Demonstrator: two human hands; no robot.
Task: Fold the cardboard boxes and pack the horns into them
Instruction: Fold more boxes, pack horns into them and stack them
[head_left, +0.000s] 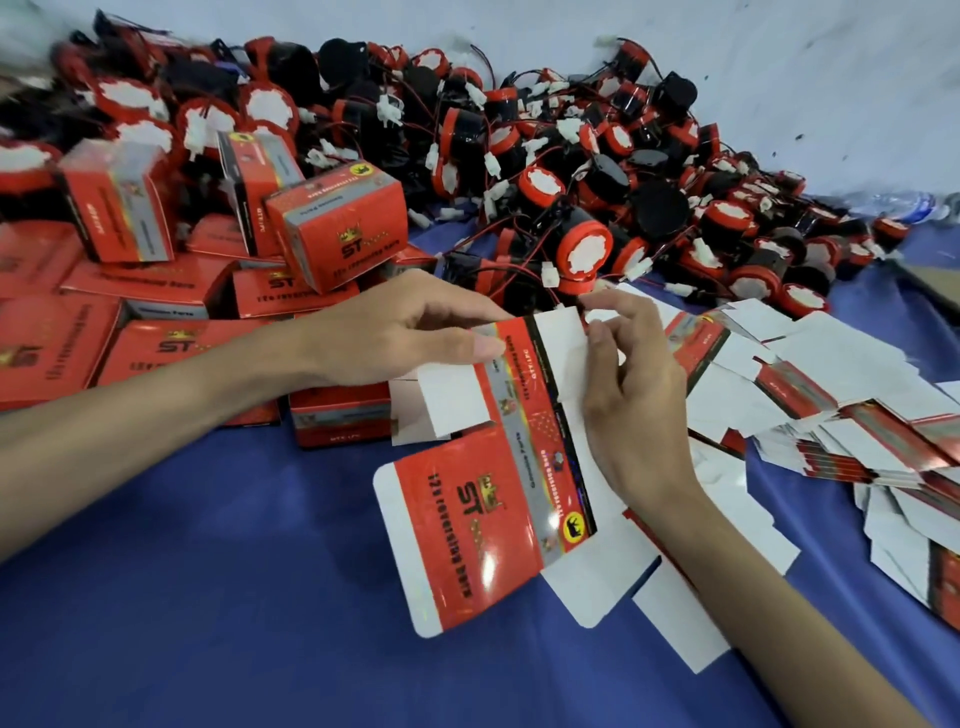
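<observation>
A flat red and white cardboard box (478, 519) with gold "ST" print is held above the blue cloth at the centre. My left hand (395, 332) pinches its upper left edge, thumb on the silver stripe. My right hand (628, 395) grips the upper right side, fingers curled at the white top flap. Behind the hands lies a large heap of red and black horns (587, 244) with thin wires and white plugs.
Folded, closed red boxes (337, 223) are stacked at the left. Several flat unfolded boxes (841, 395) spread out at the right. A blue cloth (208, 597) covers the surface; a pale wall rises behind the heap.
</observation>
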